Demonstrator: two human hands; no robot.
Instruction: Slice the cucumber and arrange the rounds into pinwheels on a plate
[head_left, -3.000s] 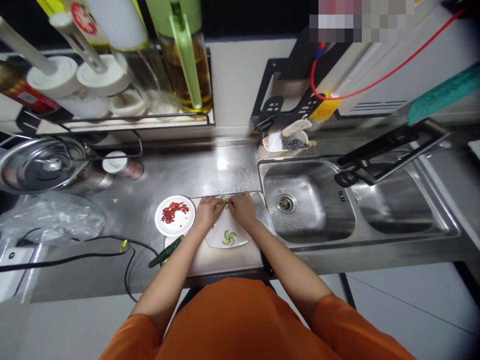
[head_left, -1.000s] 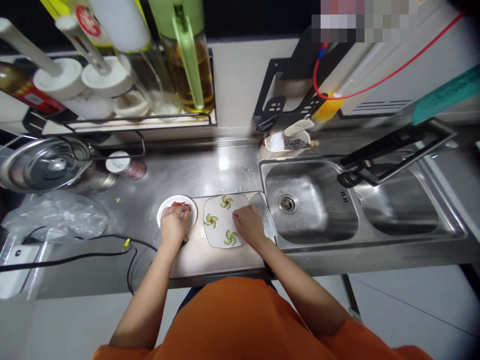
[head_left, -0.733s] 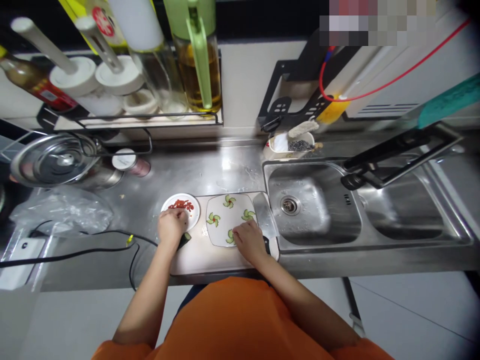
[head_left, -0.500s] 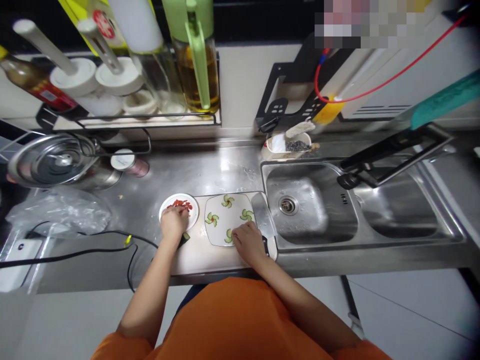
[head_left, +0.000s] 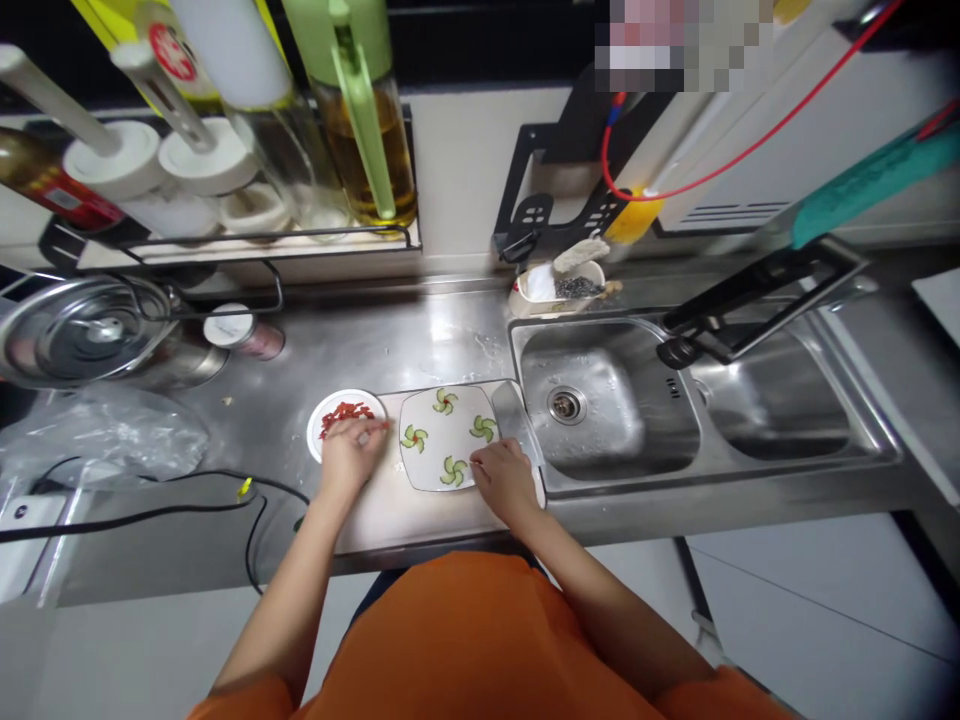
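Your left hand [head_left: 349, 452], fingers curled, overlies the round berry dish's [head_left: 315, 440] near rim; grasp cannot be told. Dish lies flat, axisless.

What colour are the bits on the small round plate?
Red bits on a white plate, clearest in the head view.

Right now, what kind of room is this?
Most likely a home kitchen: there is a steel double sink, a big oil bottle, and a plate with cucumber slices arranged like little flowers.
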